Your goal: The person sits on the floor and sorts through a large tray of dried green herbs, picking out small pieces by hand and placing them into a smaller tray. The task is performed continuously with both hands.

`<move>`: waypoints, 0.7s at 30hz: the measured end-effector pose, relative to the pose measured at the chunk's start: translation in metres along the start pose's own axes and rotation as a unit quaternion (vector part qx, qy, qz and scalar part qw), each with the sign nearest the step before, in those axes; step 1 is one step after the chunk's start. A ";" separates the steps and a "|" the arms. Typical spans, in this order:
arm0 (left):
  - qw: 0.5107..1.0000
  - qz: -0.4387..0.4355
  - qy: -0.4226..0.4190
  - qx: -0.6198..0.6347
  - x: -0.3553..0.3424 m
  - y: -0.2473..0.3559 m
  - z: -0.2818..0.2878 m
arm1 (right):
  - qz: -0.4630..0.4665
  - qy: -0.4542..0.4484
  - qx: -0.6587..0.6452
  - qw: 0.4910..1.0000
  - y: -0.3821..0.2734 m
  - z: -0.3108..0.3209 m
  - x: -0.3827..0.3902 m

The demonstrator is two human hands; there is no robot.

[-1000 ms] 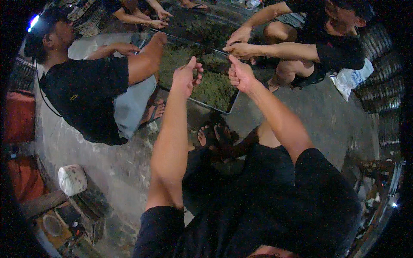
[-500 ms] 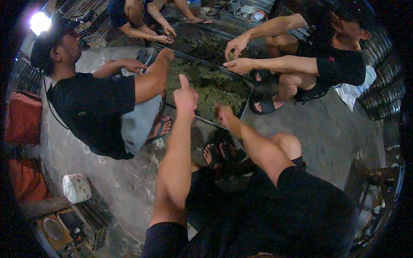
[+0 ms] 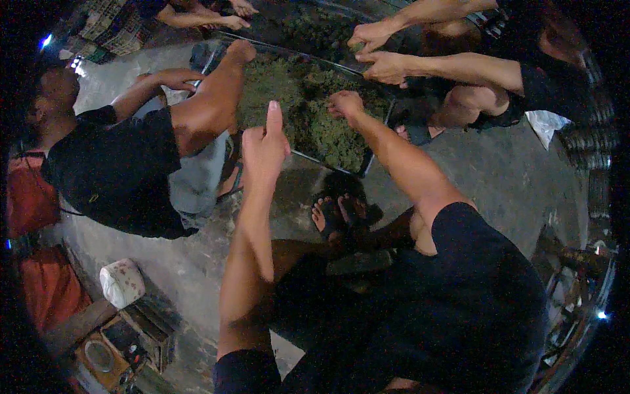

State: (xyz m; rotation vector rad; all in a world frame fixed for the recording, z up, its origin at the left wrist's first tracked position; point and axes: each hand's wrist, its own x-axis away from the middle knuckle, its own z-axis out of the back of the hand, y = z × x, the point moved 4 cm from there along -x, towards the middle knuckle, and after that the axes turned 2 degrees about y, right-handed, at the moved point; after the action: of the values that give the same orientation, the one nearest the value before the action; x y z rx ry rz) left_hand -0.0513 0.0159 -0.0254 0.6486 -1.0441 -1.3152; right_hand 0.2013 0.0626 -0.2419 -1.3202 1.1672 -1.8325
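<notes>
A shallow, thin-rimmed tray (image 3: 319, 159) holds a heap of dull green, clumpy plant-like material (image 3: 338, 134). My left hand (image 3: 266, 148) is raised over the tray's near edge, thumb pointing up and the other fingers curled in; whatever it may hold is hidden. Over the right part of the heap hovers my right hand (image 3: 346, 105), its fingers bent and pressed together at the green clumps. What lies between them is too small to make out.
On the left a co-worker in a black shirt (image 3: 111, 171) reaches to the tray. A co-worker's hands (image 3: 380, 56) at the right pinch a small green piece. Another person's hands (image 3: 239, 16) are at the far side. A white patterned container (image 3: 123, 284) stands by wooden boxes.
My right hand has moved forward, farther over the heap. My left hand stays raised with its thumb up. The view has shifted, and the right co-worker's hands have closed in on the green piece.
</notes>
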 end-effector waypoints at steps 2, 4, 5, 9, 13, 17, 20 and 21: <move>0.999 -0.003 -0.025 -0.020 -0.001 -0.009 0.002 | 0.018 0.033 0.342 0.939 0.013 0.003 -0.013; 0.997 -0.003 -0.057 -0.051 0.015 -0.001 0.009 | 0.141 0.028 0.443 0.885 0.035 0.012 -0.038; 0.995 0.005 -0.080 -0.060 0.019 0.005 0.011 | 0.198 0.032 0.486 0.851 0.052 0.016 -0.055; 0.990 -0.024 -0.094 -0.101 0.017 0.003 0.013 | 0.099 -0.186 0.674 0.708 0.105 0.019 -0.128; 0.996 0.020 -0.067 -0.055 0.016 -0.015 0.012 | 0.052 -0.244 0.686 0.683 0.125 -0.018 -0.127; 0.995 0.010 -0.083 -0.055 0.015 -0.009 0.008 | 0.051 -0.231 0.691 0.683 0.121 -0.027 -0.105; 0.992 0.011 -0.107 -0.065 0.013 -0.001 0.002 | 0.094 -0.218 0.698 0.675 0.106 -0.033 -0.070; 0.992 0.012 -0.108 -0.068 0.013 0.002 0.002 | 0.130 -0.209 0.705 0.665 0.097 -0.039 -0.051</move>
State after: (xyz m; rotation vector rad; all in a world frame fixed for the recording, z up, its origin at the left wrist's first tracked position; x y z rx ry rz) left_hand -0.0525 0.0035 -0.0196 0.3963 -1.1204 -1.4438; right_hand 0.1783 0.0752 -0.3551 -0.4601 -0.4205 -1.3788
